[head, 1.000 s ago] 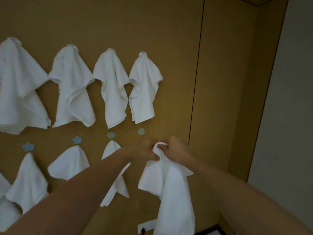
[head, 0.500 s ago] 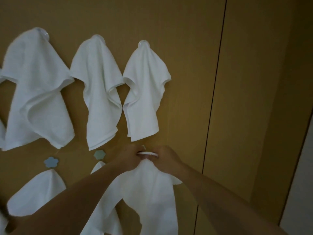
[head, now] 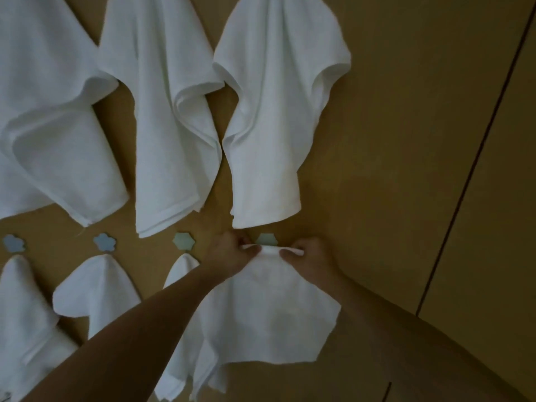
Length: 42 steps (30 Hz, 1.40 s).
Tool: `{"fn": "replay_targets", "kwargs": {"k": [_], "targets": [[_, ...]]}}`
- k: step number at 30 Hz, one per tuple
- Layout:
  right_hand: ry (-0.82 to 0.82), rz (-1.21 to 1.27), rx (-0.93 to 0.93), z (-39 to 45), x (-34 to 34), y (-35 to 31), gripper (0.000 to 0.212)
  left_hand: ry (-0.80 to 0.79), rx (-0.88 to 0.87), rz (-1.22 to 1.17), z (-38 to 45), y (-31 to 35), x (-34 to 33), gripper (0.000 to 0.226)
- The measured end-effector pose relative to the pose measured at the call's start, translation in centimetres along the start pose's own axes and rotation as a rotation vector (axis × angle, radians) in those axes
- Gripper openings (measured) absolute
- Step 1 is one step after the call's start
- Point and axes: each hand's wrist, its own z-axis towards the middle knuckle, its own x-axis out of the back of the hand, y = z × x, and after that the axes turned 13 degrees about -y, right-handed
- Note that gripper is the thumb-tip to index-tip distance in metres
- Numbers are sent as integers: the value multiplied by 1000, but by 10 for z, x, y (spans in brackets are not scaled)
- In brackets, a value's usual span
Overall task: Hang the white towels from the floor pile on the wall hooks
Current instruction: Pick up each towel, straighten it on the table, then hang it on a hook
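broadly, a tan wall (head: 391,126) fills the frame, with a dark vertical seam (head: 470,169) slanting down its right side. three large white towels hang across the top: one at the upper left (head: 49,126), one in the upper middle (head: 165,126), and one right of it (head: 275,111), their tops cut off by the frame edge. lower left, three smaller white towels hang in a second row: one at the left edge (head: 20,314), one beside it (head: 95,291), and a third (head: 181,265) mostly hidden behind the left forearm. above each sits a small wall hook: two bluish flower shapes (head: 14,243) (head: 105,242) and a pale green hexagon (head: 184,241).

at lower centre, the held towel (head: 269,314) drapes down the wall from the two hands, spreading wide below them. its top edge is bunched into a short fold stretched between the hands. the left hand (head: 229,253) pinches the left end of that fold, fingers curled on the cloth; the right hand (head: 310,256) pinches the right end, thumb (head: 287,253) on the front and a white corner poking out above it. the fold lies just under the fourth hook (head: 266,238), a green hexagon showing between the hands; whether cloth touches it cannot be told. both bare forearms reach in from the bottom edge.
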Motion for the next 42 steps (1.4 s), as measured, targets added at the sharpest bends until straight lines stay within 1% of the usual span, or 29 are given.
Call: {"fn": "replay_targets", "kwargs": {"k": [3, 5, 8, 13, 15, 16, 18, 22, 24, 25, 26, 29, 30, 32, 33, 34, 36, 37, 39, 40, 42], "targets": [[118, -48, 91, 12, -14, 13, 25, 83, 7, 54, 7, -5, -7, 18], [222, -151, 233, 14, -23, 21, 18, 128, -54, 116, 9, -11, -10, 17], [296, -272, 407, 16, -37, 33, 11, 155, -158, 210, 9, -26, -16, 12], [418, -444, 522, 20, -59, 48, 22, 252, -362, 265, 10, -44, -29, 16], [455, -490, 510, 18, -67, 54, 21, 292, -423, 253, 9, -49, -36, 22], [466, -486, 492, 16, -71, 56, 20, 297, -425, 223, 8, -51, -41, 25], [490, -461, 452, 11, -81, 57, 20, 293, -407, 147, 5, -56, -55, 28], [470, -345, 341, -1, -100, 52, 27, 296, -343, 28, -4, -59, -84, 22], [458, -323, 259, -6, -107, 50, 25, 283, -322, -40, -9, -55, -91, 32], [459, -334, 225, -8, -110, 47, 25, 286, -321, -28, -11, -54, -93, 38], [468, -364, 201, -11, -112, 43, 27, 304, -314, 44, -13, -54, -95, 42], [546, -520, 158, -23, -110, 26, 31, 348, -224, 325, -23, -51, -96, 41], [557, -563, 141, -25, -109, 21, 32, 342, -217, 373, -24, -51, -96, 42], [550, -610, 117, -25, -108, 18, 34, 299, -266, 383, -26, -50, -96, 43], [530, -602, 116, -24, -109, 17, 35, 276, -300, 334, -26, -50, -96, 41], [505, -559, 124, -24, -110, 18, 36, 236, -318, 222, -26, -49, -95, 38], [467, -384, 155, -23, -113, 17, 39, 164, -302, 2, -25, -48, -95, 34], [448, -304, 147, -23, -114, 15, 40, 155, -310, -60, -24, -50, -96, 31], [402, -211, 93, -26, -118, 11, 40, 160, -337, -135, -22, -53, -99, 25], [386, -164, 62, -27, -119, 9, 36, 150, -336, -161, -20, -54, -98, 23], [314, -42, -19, -28, -120, 8, 26, 77, -298, -201, -18, -56, -94, 25]]}}
